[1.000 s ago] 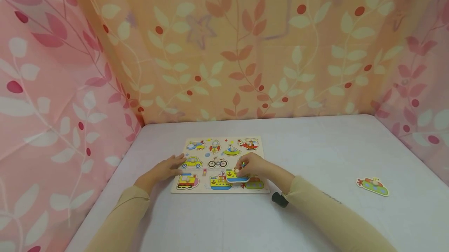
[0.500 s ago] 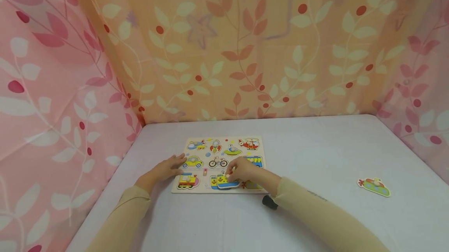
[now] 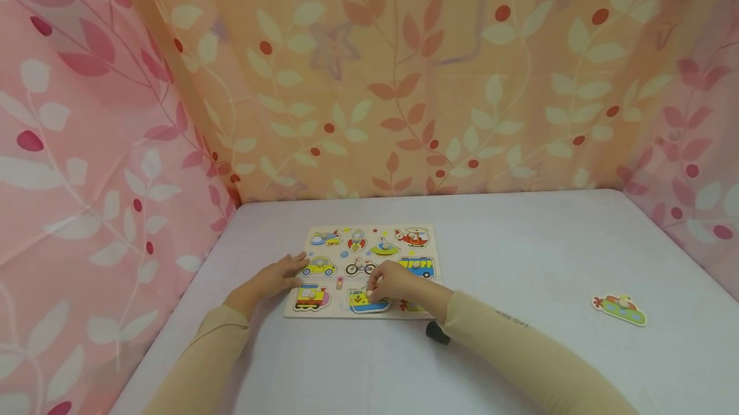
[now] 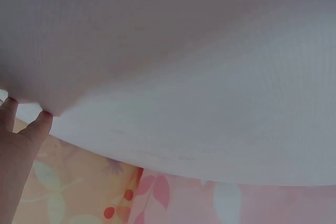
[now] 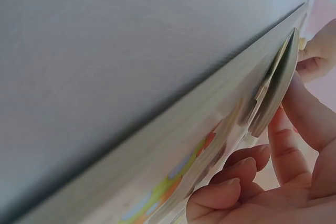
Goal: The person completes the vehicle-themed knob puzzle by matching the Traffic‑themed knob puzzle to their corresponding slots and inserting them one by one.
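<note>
A wooden peg puzzle board (image 3: 335,283) with vehicle pictures lies on the table. My right hand (image 3: 392,281) pinches the small knob of a ship puzzle piece (image 3: 359,301), which lies over the ship picture in the board's front row. In the right wrist view, the ship piece (image 5: 275,90) is tilted, with one end raised off the board. My left hand (image 3: 271,278) rests at the board's left edge, its fingers fairly straight. The left wrist view catches only some fingers (image 4: 39,121). My right hand covers part of the submarine picture (image 3: 411,306).
A submarine piece (image 3: 620,309) with a knob lies alone on the right of the white table (image 3: 519,235). A black object (image 3: 437,332) shows beneath the right sleeve. Car (image 3: 319,265), train (image 3: 312,297) and bus (image 3: 417,266) pieces sit in the board. Patterned curtains (image 3: 404,81) surround the table.
My right hand has moved left with the ship piece, from between the ship and submarine pictures to over the ship picture. The bus has come into view. My left hand has stayed put.
</note>
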{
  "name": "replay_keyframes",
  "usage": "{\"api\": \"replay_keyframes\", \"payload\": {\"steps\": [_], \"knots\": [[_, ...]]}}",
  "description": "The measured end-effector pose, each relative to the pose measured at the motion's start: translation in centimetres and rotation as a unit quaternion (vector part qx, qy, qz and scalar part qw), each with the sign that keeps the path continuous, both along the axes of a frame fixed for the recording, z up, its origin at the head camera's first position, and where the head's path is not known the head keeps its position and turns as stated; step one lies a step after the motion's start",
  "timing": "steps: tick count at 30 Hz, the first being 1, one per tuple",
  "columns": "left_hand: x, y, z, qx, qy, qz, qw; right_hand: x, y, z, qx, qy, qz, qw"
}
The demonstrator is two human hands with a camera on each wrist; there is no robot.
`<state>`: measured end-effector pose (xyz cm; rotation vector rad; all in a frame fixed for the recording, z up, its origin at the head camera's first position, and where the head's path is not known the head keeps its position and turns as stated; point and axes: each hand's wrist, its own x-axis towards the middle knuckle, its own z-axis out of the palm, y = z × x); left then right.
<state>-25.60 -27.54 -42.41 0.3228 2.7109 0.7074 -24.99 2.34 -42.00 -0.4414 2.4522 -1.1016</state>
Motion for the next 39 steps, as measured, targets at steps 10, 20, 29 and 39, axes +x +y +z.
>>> {"api": "replay_keyframes", "payload": {"steps": [10,20,29,39], "knots": [[0.0,-0.1,-0.1,0.009,0.002,0.004,1.0000,0.2,-0.8,-0.1,0.010,0.002,-0.017,0.9998],[0.0,0.1,0.1,0.002,-0.001,0.003,1.0000,0.4,-0.8,-0.2,0.000,-0.006,-0.034,0.9994],[-0.1,-0.1,-0.2,0.011,-0.005,0.015,0.9998,0.1,-0.6,-0.4,0.000,0.012,-0.014,0.9998],[-0.1,0.0,-0.5,-0.002,-0.004,0.024,0.9997,0.2,3.3,0.8,-0.021,0.007,-0.032,0.9993]]}}
